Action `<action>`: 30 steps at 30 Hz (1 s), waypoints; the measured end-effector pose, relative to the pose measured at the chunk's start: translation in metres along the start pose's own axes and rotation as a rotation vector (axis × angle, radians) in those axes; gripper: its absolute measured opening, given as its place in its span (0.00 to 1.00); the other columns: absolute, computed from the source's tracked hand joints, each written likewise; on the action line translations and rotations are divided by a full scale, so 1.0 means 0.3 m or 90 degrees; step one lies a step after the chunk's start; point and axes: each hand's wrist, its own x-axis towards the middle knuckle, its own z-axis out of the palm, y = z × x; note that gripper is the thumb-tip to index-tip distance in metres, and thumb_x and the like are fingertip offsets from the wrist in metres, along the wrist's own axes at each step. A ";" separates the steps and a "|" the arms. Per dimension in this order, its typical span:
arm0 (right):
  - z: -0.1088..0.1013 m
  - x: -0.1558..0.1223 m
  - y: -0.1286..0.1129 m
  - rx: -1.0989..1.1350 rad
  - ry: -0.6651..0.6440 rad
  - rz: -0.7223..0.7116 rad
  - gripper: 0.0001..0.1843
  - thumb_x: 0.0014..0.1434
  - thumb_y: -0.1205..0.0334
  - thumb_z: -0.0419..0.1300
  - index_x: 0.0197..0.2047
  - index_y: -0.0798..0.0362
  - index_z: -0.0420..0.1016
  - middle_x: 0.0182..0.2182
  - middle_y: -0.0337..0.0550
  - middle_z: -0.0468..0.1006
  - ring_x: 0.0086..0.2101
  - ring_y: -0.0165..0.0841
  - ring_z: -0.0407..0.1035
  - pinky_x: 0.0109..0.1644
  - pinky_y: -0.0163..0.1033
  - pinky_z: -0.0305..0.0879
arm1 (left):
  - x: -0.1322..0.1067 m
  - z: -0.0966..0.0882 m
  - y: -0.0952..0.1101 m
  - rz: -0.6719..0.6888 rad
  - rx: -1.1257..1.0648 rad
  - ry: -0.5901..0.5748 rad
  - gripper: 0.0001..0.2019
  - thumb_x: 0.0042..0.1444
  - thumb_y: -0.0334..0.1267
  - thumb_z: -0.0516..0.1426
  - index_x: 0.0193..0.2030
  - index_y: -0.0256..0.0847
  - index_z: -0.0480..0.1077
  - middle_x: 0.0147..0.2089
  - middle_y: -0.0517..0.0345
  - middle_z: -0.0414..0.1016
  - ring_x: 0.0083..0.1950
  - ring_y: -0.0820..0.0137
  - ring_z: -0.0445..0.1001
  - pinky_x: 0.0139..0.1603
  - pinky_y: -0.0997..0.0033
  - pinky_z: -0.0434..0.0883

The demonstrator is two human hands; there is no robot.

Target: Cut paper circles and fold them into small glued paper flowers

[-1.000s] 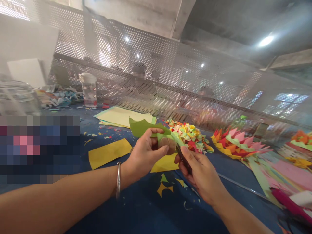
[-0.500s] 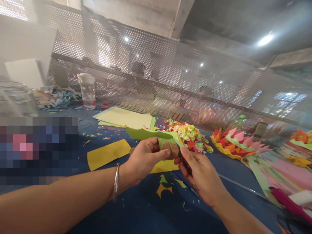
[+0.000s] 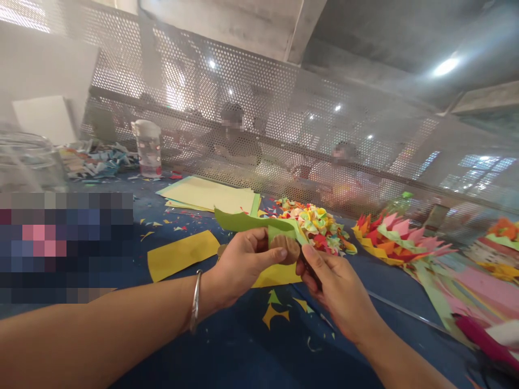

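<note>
My left hand pinches a strip of green paper, the thumb pressing a round brown disc flat against it. My right hand is closed at the paper's right edge, around what look like dark scissors; their blades are mostly hidden by the fingers and paper. Under the hands lies a piece of yellow paper, with another yellow strip to its left. Curved yellow and green offcuts are scattered on the dark blue tabletop just below.
Behind the hands are stacked pale paper sheets and a heap of small coloured paper pieces. Folded paper shapes stand at right, near a magenta tool. A bottle and glass jar stand left, before a perforated screen.
The view has shifted slightly, so everything sits a little further right. Both hands keep their hold on the green paper, disc and dark scissors, with little visible movement.
</note>
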 end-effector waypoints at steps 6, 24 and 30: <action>-0.002 0.000 -0.004 -0.024 0.004 -0.028 0.29 0.59 0.36 0.56 0.25 0.55 0.70 0.13 0.30 0.56 0.16 0.23 0.47 0.18 0.31 0.41 | 0.001 -0.011 -0.007 -0.006 0.028 -0.002 0.04 0.54 0.34 0.62 0.32 0.37 0.72 0.33 0.58 0.74 0.37 0.71 0.72 0.47 0.68 0.67; -0.031 0.004 0.003 -0.112 -0.027 -0.086 0.27 0.63 0.39 0.55 0.25 0.53 0.70 0.14 0.30 0.55 0.17 0.25 0.48 0.20 0.33 0.44 | -0.001 -0.028 -0.002 -0.037 0.138 0.018 0.10 0.52 0.40 0.62 0.34 0.34 0.75 0.33 0.55 0.75 0.36 0.69 0.72 0.46 0.64 0.68; -0.043 0.007 0.005 -0.145 -0.032 -0.095 0.28 0.63 0.38 0.54 0.25 0.53 0.69 0.14 0.31 0.56 0.17 0.25 0.50 0.19 0.32 0.45 | -0.002 -0.035 -0.006 -0.024 0.200 0.017 0.11 0.52 0.42 0.62 0.35 0.35 0.76 0.34 0.54 0.78 0.38 0.68 0.73 0.43 0.66 0.69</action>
